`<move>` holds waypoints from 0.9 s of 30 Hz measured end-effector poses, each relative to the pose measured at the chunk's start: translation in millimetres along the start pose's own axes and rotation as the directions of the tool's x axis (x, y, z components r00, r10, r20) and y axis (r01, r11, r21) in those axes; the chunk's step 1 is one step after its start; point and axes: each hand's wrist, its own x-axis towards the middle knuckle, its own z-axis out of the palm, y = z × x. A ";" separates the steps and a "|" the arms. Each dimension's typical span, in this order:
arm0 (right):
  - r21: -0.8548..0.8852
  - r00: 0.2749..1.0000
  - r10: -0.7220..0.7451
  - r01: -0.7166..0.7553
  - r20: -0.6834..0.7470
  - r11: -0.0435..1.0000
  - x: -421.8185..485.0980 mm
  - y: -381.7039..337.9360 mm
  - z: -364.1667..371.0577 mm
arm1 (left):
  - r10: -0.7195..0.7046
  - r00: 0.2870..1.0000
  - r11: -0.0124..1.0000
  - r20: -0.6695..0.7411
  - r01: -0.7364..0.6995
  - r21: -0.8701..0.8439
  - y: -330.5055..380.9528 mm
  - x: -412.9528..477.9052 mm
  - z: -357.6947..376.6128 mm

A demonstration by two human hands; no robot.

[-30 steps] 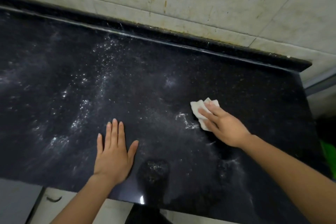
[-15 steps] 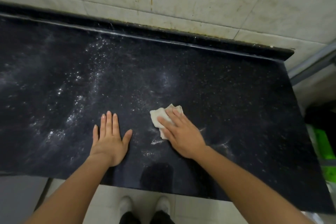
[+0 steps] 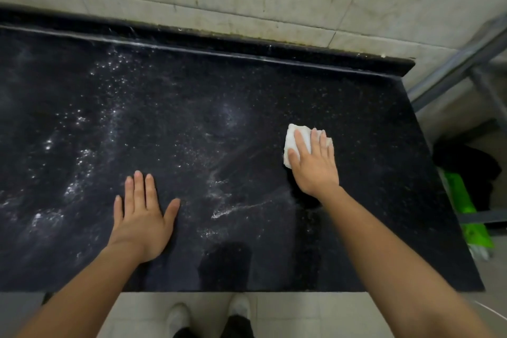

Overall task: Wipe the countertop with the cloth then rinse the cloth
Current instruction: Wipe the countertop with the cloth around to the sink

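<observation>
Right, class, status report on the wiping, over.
Right hand flat, pressing cloth onto countertop. Left hand flat, apart from cloth. White residue streaks between them.

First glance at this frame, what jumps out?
The white cloth stands out against the black countertop, pressed under the right hand near its right end. Whitish speckles streak the left and middle, where the left hand rests flat near the front edge.

Dusty black countertop [image 3: 247,107], cloth [image 3: 295,140], hands.

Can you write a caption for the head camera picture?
The right hand presses a white cloth on the speckled black countertop while the left hand rests flat.
</observation>
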 end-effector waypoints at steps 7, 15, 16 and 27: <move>0.085 0.942 0.334 -0.332 -0.015 0.940 -40.5 65.6 -0.5 | 0.011 1.000 1.000 -0.004 -0.011 0.013 0.1 -1.0 -0.2; 0.031 0.982 -0.170 0.173 -0.088 0.984 -138.2 -33.7 36.7 | 0.029 1.000 0.999 -0.011 -0.029 0.033 0.5 -3.7 -2.2; 0.006 0.971 -0.226 0.227 -0.080 0.974 -136.1 -21.8 29.0 | 0.029 0.999 0.999 -0.021 -0.028 0.034 0.3 -4.1 -1.8; 0.260 0.780 0.605 -0.559 -0.160 0.788 -168.3 79.7 39.5 | 0.049 0.998 0.998 -0.044 -0.047 0.046 -1.9 -2.7 2.7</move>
